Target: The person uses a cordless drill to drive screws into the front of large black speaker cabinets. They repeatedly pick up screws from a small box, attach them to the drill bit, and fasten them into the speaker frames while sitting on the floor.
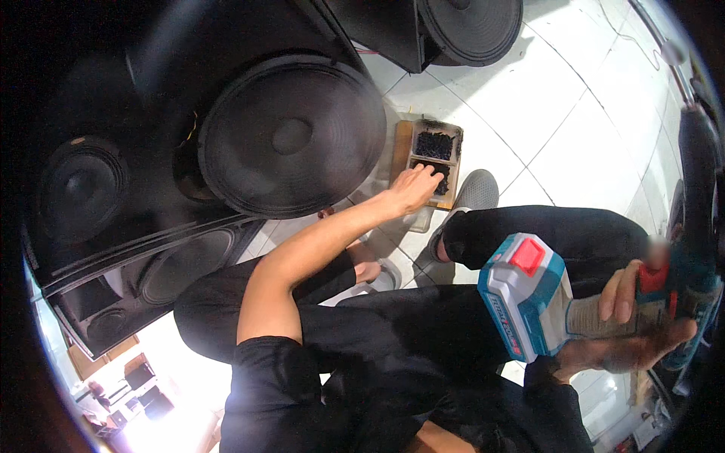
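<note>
White floor tiles (559, 143) fill the upper right of the frame, with three black speaker cones visible in cabinets at left and top: (291, 136), (79, 185), (468, 26). Left hand (411, 187) reaches mid-frame into one two-compartment wooden tray (400, 147) of small black screws (434, 145), fingers pinching narrow on them; these look light, loose, easily spilled. Right hand (630, 317), lower right, is wrapped around one teal cordless drill (529, 302), rigid and battery-heavy, best held at the handle.

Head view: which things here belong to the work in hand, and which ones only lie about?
In use:
- left hand reaching into the wooden tray of dark screws
- right hand gripping the teal cordless drill
- large speaker cone in the black cabinet

Lying about:
- second speaker at the top
- small speaker on the left
- grey shoe
</note>
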`<control>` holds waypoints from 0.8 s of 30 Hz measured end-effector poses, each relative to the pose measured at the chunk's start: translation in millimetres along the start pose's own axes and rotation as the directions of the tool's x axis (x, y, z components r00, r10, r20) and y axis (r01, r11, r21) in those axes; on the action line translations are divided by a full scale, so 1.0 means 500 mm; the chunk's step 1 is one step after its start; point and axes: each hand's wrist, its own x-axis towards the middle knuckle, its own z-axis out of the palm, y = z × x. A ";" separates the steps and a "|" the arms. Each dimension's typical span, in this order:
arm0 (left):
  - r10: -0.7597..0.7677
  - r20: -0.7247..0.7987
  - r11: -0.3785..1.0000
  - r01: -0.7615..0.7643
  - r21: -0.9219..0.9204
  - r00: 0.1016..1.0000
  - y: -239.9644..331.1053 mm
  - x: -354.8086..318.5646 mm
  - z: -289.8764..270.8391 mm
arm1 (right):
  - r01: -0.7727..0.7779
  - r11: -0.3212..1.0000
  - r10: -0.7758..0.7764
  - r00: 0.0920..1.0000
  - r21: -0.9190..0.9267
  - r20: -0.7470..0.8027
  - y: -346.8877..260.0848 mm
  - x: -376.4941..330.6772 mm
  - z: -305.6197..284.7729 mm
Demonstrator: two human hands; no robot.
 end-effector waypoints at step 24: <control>-0.121 -0.103 0.918 0.072 -0.390 0.987 -0.005 0.025 0.029 | 0.075 0.996 -0.080 0.985 0.037 0.152 0.044 -0.016 0.051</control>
